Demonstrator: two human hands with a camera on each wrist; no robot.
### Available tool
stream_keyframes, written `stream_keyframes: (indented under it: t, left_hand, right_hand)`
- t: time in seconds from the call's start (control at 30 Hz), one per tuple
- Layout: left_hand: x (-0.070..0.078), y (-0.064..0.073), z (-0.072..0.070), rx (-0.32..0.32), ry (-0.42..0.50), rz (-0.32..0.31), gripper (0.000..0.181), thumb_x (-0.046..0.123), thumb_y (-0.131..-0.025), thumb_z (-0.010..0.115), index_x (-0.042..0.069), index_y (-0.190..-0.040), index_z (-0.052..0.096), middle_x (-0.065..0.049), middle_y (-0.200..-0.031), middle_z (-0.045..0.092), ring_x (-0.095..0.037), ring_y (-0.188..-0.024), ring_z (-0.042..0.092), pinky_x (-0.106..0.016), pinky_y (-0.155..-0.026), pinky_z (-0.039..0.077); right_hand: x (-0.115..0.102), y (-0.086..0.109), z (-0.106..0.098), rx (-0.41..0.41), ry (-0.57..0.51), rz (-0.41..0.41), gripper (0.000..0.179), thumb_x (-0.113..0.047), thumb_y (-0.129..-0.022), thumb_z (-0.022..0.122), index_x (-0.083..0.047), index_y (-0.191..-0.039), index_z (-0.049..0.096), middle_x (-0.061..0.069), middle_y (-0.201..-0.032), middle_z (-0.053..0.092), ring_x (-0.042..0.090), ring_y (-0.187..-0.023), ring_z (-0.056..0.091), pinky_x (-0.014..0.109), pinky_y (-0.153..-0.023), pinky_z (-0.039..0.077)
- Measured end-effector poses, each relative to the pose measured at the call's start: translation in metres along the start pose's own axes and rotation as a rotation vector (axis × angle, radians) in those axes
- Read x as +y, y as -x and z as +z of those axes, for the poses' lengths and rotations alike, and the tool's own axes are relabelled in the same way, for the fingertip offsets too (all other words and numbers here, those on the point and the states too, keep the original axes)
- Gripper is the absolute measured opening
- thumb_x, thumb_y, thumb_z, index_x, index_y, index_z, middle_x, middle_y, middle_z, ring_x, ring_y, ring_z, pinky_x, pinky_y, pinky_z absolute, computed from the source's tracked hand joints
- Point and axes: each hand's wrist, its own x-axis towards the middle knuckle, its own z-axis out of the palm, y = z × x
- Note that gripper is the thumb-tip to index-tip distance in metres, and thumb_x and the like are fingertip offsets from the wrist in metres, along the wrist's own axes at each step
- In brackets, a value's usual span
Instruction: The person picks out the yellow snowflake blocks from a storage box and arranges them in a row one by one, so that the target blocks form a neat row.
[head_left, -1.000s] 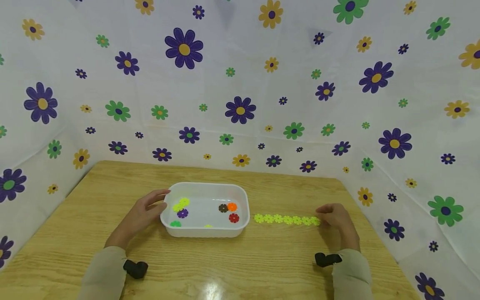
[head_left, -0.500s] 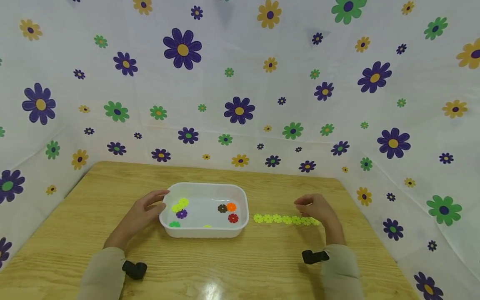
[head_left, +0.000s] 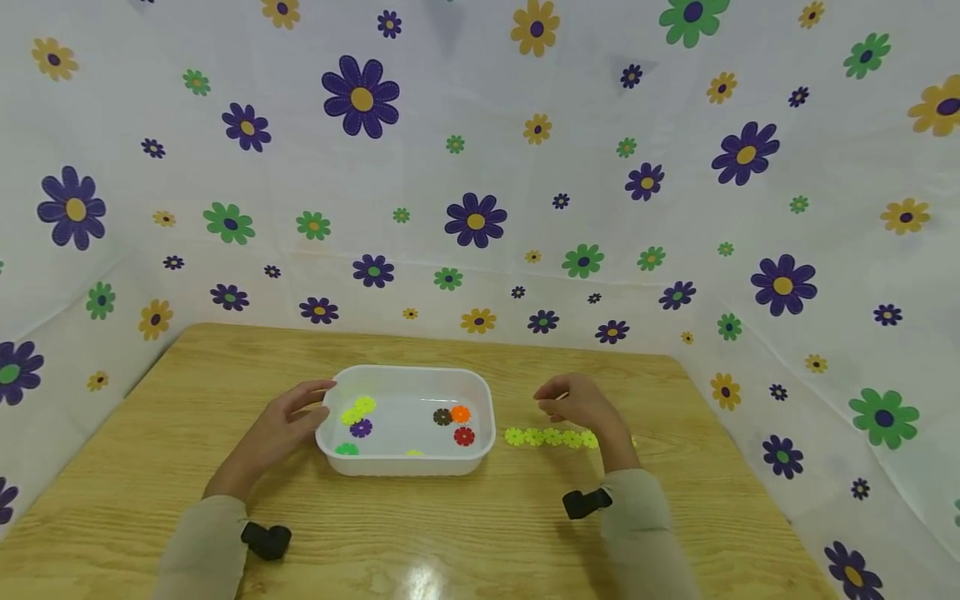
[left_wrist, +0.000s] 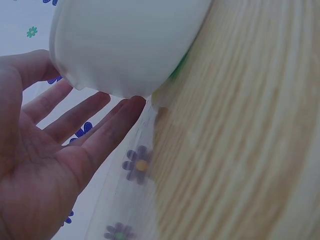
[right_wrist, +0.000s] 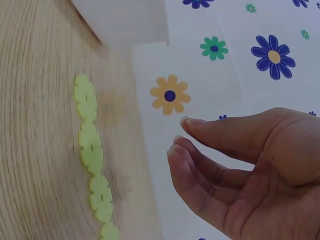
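Observation:
A white plastic tray (head_left: 405,467) stands on the table with several notched plastic discs inside: a yellow pair (head_left: 358,410), a purple disc (head_left: 362,428), a brown disc (head_left: 442,417), an orange disc (head_left: 461,414), a red disc (head_left: 464,437) and a green disc (head_left: 347,449). My left hand (head_left: 285,429) touches its left end, fingers extended against the outer wall (left_wrist: 120,50). To the right lies a straight row of yellow notched discs (head_left: 552,437), linked edge to edge. Above this row hovers my right hand (head_left: 585,408), fingers loosely bent, nothing between thumb and fingertips (right_wrist: 186,121).
A wooden table (head_left: 450,542) carries everything. White cloth (head_left: 420,167) with printed flowers rises behind it and along both sides. Black wrist cameras (head_left: 266,542) sit on both sleeves.
My right hand has left the right end of the yellow row and moved left over it, towards the tray. My left hand stays at the tray, which has not moved on the table.

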Motion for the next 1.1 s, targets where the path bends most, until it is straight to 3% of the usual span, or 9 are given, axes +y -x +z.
stream_keyframes:
  t: [0.4,0.57,1.1]
  left_hand:
    - [-0.001,0.001,-0.001,-0.001,-0.002,0.006,0.055,0.033,-0.108,0.053,0.015,-0.158,0.038,-0.024,-0.167,0.031,-0.054,-0.146,0.041,-0.062,-0.112,0.047]
    - [0.0,0.002,0.0,-0.001,-0.007,-0.003,0.056,0.033,-0.108,0.053,0.015,-0.159,0.037,-0.024,-0.167,0.031,-0.053,-0.146,0.041,-0.062,-0.112,0.047]
    - [-0.003,0.002,-0.001,0.006,-0.013,0.004,0.056,0.036,-0.108,0.053,0.016,-0.158,0.039,-0.022,-0.168,0.03,-0.054,-0.148,0.037,-0.066,-0.114,0.043]
  right_hand:
    - [-0.03,-0.014,0.019,-0.019,0.048,-0.049,0.021,-0.011,-0.098,0.068,0.001,-0.115,0.073,0.013,-0.106,0.074,0.018,-0.081,0.07,0.044,-0.087,0.065]
    - [-0.046,-0.016,0.026,-0.024,0.043,-0.067,0.019,-0.011,-0.097,0.069,-0.001,-0.112,0.074,0.012,-0.105,0.074,0.02,-0.081,0.07,0.046,-0.089,0.064]
    - [-0.091,-0.03,0.058,-0.099,0.032,-0.091,0.012,-0.008,-0.095,0.072,-0.006,-0.105,0.077,0.009,-0.099,0.073,0.022,-0.077,0.07,0.038,-0.083,0.065]
